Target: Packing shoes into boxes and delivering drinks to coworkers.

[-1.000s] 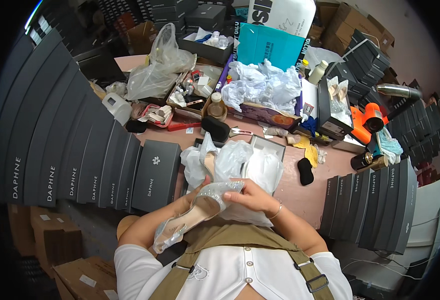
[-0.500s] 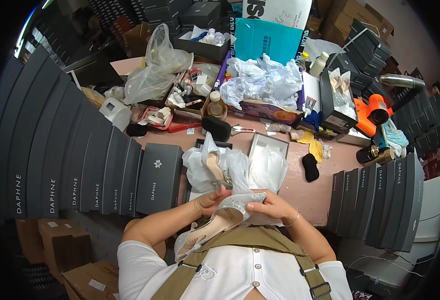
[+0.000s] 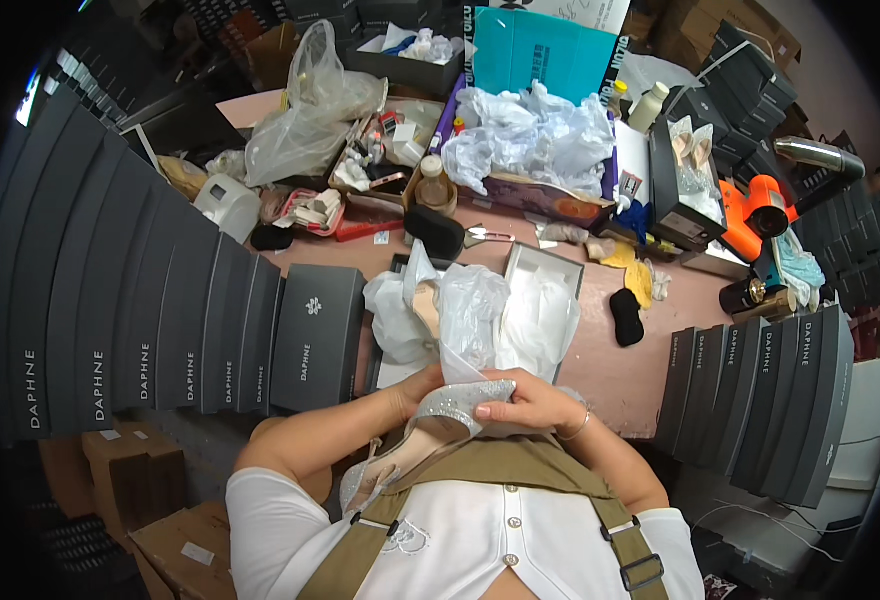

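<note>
A glittery silver pointed-toe shoe point(image 3: 442, 425) lies slantwise in front of my apron, toe to the upper right. My right hand point(image 3: 532, 402) grips it by the toe, thumb on top. My left hand point(image 3: 420, 387) supports it from the left, its fingers mostly hidden behind the shoe. Thin white tissue paper point(image 3: 472, 310) rises just beyond the toe. A second shoe point(image 3: 426, 305) shows its beige insole, partly wrapped in tissue, in the open shoe box beyond my hands. An open box lid point(image 3: 572, 268) with white paper lies beside it on the right.
Dark shoe boxes point(image 3: 318, 340) line the left, more boxes point(image 3: 750, 390) the right. At the back stand a carton of crumpled tissue point(image 3: 535, 140), a glue-coloured bottle point(image 3: 433, 188) and an orange heat gun point(image 3: 755, 215). A black pad point(image 3: 626, 317) and snips point(image 3: 488, 234) lie on the pink table.
The shoe has turned slightly and shifted left. My left hand's fingers have slid behind it, and my right hand has moved a little left. The upright tissue now stands more spread.
</note>
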The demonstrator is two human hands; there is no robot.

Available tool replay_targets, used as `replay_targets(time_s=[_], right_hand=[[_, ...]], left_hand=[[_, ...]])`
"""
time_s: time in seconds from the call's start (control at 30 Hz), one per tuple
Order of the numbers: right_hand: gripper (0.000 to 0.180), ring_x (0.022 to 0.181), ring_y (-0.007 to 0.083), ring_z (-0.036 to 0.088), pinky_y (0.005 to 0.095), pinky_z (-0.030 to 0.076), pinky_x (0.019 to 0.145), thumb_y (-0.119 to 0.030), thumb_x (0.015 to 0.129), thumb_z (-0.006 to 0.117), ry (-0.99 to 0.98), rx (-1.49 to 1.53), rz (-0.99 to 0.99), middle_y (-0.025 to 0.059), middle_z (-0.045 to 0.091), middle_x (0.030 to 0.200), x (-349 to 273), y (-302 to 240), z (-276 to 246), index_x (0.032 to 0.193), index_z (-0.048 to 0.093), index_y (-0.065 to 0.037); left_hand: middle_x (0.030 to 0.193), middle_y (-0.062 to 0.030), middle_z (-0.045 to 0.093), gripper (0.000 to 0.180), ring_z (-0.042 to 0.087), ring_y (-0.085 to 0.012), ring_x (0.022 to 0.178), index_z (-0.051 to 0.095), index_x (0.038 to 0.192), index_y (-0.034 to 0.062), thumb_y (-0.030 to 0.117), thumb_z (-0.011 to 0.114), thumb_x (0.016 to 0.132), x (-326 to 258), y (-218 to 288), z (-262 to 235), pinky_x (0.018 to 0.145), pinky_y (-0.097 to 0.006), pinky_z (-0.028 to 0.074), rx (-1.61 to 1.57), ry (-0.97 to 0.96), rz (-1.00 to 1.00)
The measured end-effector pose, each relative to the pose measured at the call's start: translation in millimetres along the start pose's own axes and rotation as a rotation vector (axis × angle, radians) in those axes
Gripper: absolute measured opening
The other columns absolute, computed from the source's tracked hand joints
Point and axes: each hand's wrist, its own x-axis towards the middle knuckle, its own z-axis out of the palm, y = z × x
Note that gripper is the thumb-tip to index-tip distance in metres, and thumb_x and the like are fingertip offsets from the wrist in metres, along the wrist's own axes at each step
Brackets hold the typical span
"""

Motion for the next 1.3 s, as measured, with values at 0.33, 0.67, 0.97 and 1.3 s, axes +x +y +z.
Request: replay_targets(time_s=[0.33, 0.67, 0.97, 1.3], right_hand=[[0.036, 0.100, 0.0123, 0.051, 0.0285, 0.042, 0.089, -0.023, 0.092, 0.059, 0.027, 0.091, -0.035, 0.0049, 0.061, 0.107, -1, 6, 3, 0.117, 0.057, 0.003], [0.038, 0.094, 0.0089, 0.053, 0.0253, 0.044, 0.085, -0.026, 0.091, 0.061, 0.102, 0.252, 0.152, 0.0033, 0.062, 0.104, 0, 34, -22, 0.115, 0.058, 0.004], [0.027, 0.060, 0.0080, 0.046, 0.0285, 0.041, 0.056, -0.024, 0.091, 0.063, 0.226, -0.139, 0.228, -0.0011, 0.053, 0.062, -23, 64, -37, 0.082, 0.063, 0.001], [0.028, 0.053, 0.0218, 0.043, 0.0353, 0.039, 0.054, -0.022, 0.093, 0.056, 0.428, -0.321, 0.231, 0.0171, 0.050, 0.061, -33, 38, -24, 0.080, 0.057, 0.003]], left_hand=[[0.122, -0.0180, 0.056, 0.055, 0.055, -0.0275, 0.115, 0.053, 0.119, -0.0002, 0.034, 0.071, 0.081, -4, 8, 11, 0.103, -0.043, 0.041, -0.072, 0.064, 0.256], [0.133, -0.0140, 0.049, 0.060, 0.046, -0.0258, 0.124, 0.038, 0.134, 0.0009, 0.035, 0.061, 0.091, -42, -21, 17, 0.106, -0.041, 0.036, -0.089, 0.283, 0.292], [0.115, -0.0120, 0.058, 0.052, 0.057, -0.0173, 0.099, 0.052, 0.123, -0.0031, 0.042, 0.047, 0.097, -38, -33, 17, 0.088, -0.032, 0.044, 0.288, 0.782, 0.556], [0.105, -0.0084, 0.063, 0.048, 0.059, -0.0132, 0.090, 0.057, 0.115, -0.0044, 0.037, 0.060, 0.092, -51, -30, 18, 0.080, -0.028, 0.048, 0.242, 0.611, 0.342]])
